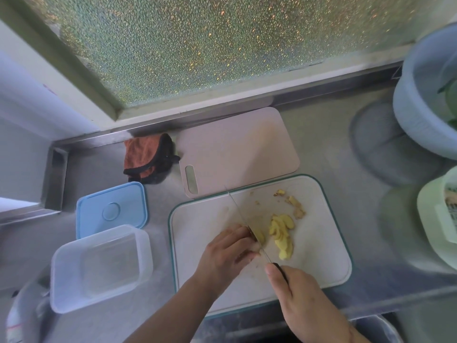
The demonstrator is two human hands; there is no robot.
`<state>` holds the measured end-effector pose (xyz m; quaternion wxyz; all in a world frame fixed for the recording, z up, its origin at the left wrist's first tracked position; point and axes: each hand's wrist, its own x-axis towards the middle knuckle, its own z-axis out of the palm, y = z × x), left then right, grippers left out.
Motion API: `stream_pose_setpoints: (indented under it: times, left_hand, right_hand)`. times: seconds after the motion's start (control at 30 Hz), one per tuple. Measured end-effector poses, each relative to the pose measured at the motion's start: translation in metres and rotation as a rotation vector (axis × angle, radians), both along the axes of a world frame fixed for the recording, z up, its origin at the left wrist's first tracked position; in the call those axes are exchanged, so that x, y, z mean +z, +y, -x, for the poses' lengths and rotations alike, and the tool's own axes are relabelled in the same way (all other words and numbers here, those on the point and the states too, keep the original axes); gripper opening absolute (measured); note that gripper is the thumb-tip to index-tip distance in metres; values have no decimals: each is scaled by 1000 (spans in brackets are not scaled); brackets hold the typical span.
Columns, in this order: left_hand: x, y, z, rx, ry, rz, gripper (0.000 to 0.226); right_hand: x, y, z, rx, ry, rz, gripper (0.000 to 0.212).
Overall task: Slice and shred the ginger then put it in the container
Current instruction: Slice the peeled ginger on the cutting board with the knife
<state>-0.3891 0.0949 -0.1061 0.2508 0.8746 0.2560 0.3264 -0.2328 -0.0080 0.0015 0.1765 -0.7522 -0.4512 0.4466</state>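
Observation:
On the white cutting board (pixel 319 258) with a green rim, my left hand (pixel 227 251) holds a piece of ginger (pixel 260 235) with curled fingers. My right hand (pixel 299 300) grips the black handle of a knife (pixel 243 217); its blade lies against my left knuckles, across the ginger. A row of yellow ginger slices (pixel 282 235) lies just right of the blade. Peel scraps (pixel 294 203) sit farther back. The clear plastic container (pixel 101 267) stands empty to the left of the board.
A blue lid (pixel 111 209) lies behind the container. A second pinkish board (pixel 237 149) and an orange-black cloth (pixel 148 157) are at the back. A pale blue basin (pixel 425 95) and a green container (pixel 440 219) stand at the right. The steel counter edge runs along the front.

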Motion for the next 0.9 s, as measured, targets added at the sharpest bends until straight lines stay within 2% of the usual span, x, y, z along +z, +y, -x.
stream_pose_setpoints:
  times: [0.1, 0.13, 0.27, 0.33, 0.47, 0.6, 0.67, 0.77, 0.9]
  left_hand:
    - [-1, 0, 0, -15, 13, -11, 13]
    - [-1, 0, 0, -11, 15, -7, 13]
    - [1, 0, -1, -1, -11, 27, 15]
    - [3, 2, 0, -23, -19, 19, 12]
    - [2, 2, 0, -30, 6, -6, 11]
    - [2, 1, 0, -14, -6, 22, 13]
    - [2, 2, 1, -20, 5, 17, 13]
    - [1, 2, 1, -15, 22, -10, 13]
    - [1, 2, 0, -3, 8, -3, 13]
  right_hand:
    - [1, -11, 2, -75, -52, 12, 100]
    - [1, -11, 1, -71, -48, 26, 102]
    - [-1, 4, -2, 25, 61, -5, 67]
    - [-1, 0, -3, 34, 51, 6, 66]
    - [6, -16, -4, -81, -53, 31, 75]
    - [-6, 2, -5, 45, 65, 8, 79]
    - [-6, 0, -5, 25, 64, 12, 70]
    - [2, -17, -7, -94, 45, 86, 43]
    - [-10, 1, -6, 63, 54, -19, 59]
